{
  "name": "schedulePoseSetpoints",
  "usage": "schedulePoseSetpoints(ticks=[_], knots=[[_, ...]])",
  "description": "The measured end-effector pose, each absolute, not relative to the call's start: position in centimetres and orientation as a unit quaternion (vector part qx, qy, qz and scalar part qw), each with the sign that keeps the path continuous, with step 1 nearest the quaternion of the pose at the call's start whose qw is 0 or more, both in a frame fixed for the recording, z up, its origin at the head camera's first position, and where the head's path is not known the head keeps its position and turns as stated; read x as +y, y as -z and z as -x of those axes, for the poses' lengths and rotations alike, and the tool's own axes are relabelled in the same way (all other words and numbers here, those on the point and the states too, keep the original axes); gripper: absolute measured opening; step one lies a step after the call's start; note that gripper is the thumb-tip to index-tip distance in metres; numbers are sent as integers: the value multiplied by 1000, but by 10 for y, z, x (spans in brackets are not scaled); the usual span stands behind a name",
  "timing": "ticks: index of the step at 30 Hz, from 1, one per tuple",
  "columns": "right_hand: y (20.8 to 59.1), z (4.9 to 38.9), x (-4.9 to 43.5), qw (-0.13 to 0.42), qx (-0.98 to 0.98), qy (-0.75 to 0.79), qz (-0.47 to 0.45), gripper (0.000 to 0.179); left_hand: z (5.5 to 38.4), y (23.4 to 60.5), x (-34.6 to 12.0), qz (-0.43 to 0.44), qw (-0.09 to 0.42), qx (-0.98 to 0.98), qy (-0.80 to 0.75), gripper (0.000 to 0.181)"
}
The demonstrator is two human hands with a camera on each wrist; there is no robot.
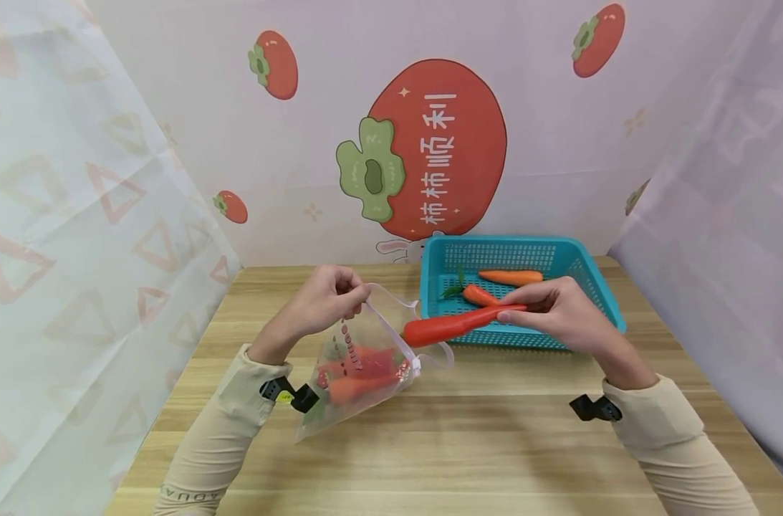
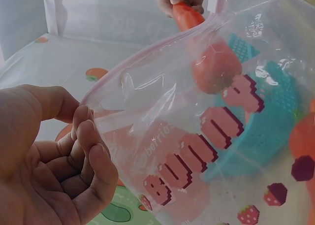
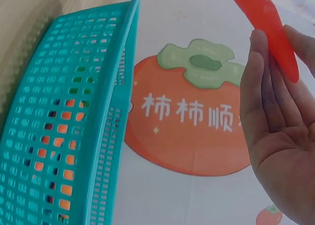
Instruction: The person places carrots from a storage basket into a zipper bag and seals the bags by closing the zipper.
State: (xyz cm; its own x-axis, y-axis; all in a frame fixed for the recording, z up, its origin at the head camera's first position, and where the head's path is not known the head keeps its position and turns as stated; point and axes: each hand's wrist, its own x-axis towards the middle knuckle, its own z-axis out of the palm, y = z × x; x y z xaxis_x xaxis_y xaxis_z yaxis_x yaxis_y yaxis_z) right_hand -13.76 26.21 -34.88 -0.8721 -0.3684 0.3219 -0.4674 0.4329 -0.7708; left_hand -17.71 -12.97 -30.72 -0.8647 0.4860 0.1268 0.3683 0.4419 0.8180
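Note:
My left hand pinches the rim of a clear zip bag printed with "BUNNY" letters, and the bag's mouth gapes toward the basket. Several red and orange vegetables lie inside, partly blurred by the plastic. Between the thumb and fingers of my right hand is the pointed tip of a long red chili pepper. Its thick end reaches the bag's mouth; in the left wrist view that end of the chili pepper shows through the plastic.
A blue-green plastic basket stands at the back right of the wooden table, under my right hand. In it lie an orange carrot and another orange-red carrot with green leaves. Printed cloth walls enclose the table's back and sides.

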Motion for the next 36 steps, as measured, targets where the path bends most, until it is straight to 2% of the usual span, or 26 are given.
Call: schedulePoseSetpoints(ticks=[4,11,29,36], knots=[[350,138,255,62,-849,-456,-260,19,177,307,-129,-251,65,848,-462,25],[350,138,238,48,-851,-448,-269,18,176,306,-129,-254,61,848,-460,25],[364,137,206,107,-868,-389,-290,18,175,306,-130,-253,61,850,-459,25],[373,138,197,102,-864,-398,-291,17,174,305,-130,-252,59,852,-454,26]])
